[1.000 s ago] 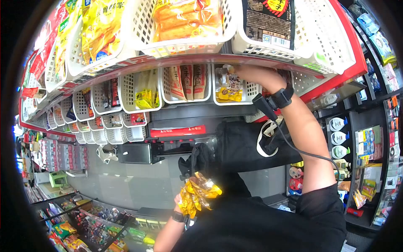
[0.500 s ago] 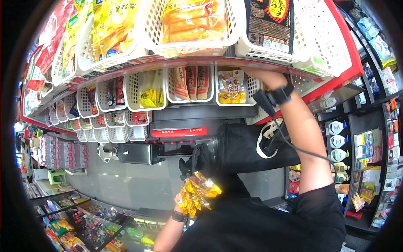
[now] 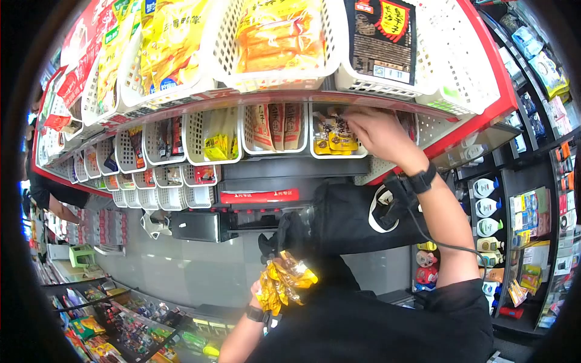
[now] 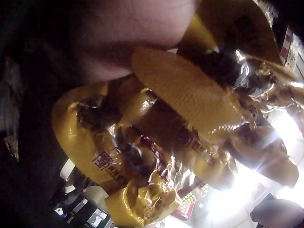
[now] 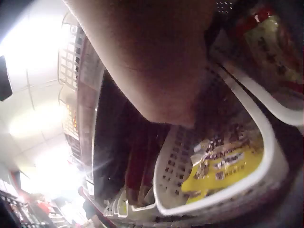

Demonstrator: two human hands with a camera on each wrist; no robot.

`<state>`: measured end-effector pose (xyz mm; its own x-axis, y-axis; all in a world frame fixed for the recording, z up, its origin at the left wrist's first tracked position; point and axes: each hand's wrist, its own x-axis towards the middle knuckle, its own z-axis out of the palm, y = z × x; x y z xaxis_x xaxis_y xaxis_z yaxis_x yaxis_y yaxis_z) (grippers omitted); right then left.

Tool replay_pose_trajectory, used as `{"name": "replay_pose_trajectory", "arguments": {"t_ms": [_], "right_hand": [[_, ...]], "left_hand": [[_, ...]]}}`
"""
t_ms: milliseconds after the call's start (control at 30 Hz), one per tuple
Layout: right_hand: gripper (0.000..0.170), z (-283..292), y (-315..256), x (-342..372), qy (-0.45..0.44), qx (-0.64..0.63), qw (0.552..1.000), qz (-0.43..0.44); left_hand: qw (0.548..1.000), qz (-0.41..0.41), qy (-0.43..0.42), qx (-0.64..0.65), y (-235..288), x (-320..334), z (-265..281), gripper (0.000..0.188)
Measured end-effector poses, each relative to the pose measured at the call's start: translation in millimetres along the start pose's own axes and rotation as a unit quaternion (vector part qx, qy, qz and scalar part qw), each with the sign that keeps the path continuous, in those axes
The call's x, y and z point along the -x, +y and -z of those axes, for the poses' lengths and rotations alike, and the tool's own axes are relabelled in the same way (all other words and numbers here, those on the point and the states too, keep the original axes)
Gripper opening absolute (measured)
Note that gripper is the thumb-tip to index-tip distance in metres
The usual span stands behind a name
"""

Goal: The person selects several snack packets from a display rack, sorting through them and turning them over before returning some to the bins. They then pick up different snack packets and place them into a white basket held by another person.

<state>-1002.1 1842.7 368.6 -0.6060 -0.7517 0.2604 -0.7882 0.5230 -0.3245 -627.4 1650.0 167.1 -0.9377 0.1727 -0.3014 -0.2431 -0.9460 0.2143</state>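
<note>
In the head view my left hand (image 3: 256, 294) grips a bunch of shiny yellow-and-brown snack packets (image 3: 284, 280) low in front of the body. Close up in the left wrist view, the crumpled packets (image 4: 142, 152) fan out below that hand (image 4: 137, 33). My right hand (image 3: 382, 138) reaches into a white lattice basket (image 3: 340, 155) on the lower shelf, its fingers bent down beside yellow snack packets (image 3: 336, 138). The right wrist view has this hand (image 5: 156, 71) over the basket, a yellow packet (image 5: 223, 166) lying inside; its fingertips are hidden, and I cannot tell whether they pinch a packet.
Left of that basket stand baskets of red-and-tan packets (image 3: 277, 126) and yellow ones (image 3: 221, 142). The red-edged upper shelf (image 3: 266, 95) overhangs the right hand, bearing larger snack bags. A black bag (image 3: 345, 221) hangs below; bottles (image 3: 487, 206) line the right rack.
My right hand has drawn back from deep in the basket, so more of it shows. The packets there now lie differently. The left hand keeps its bunch. A person's arm has appeared at far left.
</note>
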Motion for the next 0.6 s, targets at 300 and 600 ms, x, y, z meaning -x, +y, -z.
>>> {"name": "replay_pose_trajectory", "arguments": {"t_ms": [300, 600], "right_hand": [[0.08, -8, 1, -63, -0.294, 0.048, 0.954, -0.033], [0.078, -33, 21, -74, -0.269, 0.095, 0.958, 0.035]], "left_hand": [[0.999, -0.043, 0.013, -0.014, 2, 3, -9, 0.059], [0.995, -0.098, -0.024, 0.009, 5, 3, -13, 0.055]]}}
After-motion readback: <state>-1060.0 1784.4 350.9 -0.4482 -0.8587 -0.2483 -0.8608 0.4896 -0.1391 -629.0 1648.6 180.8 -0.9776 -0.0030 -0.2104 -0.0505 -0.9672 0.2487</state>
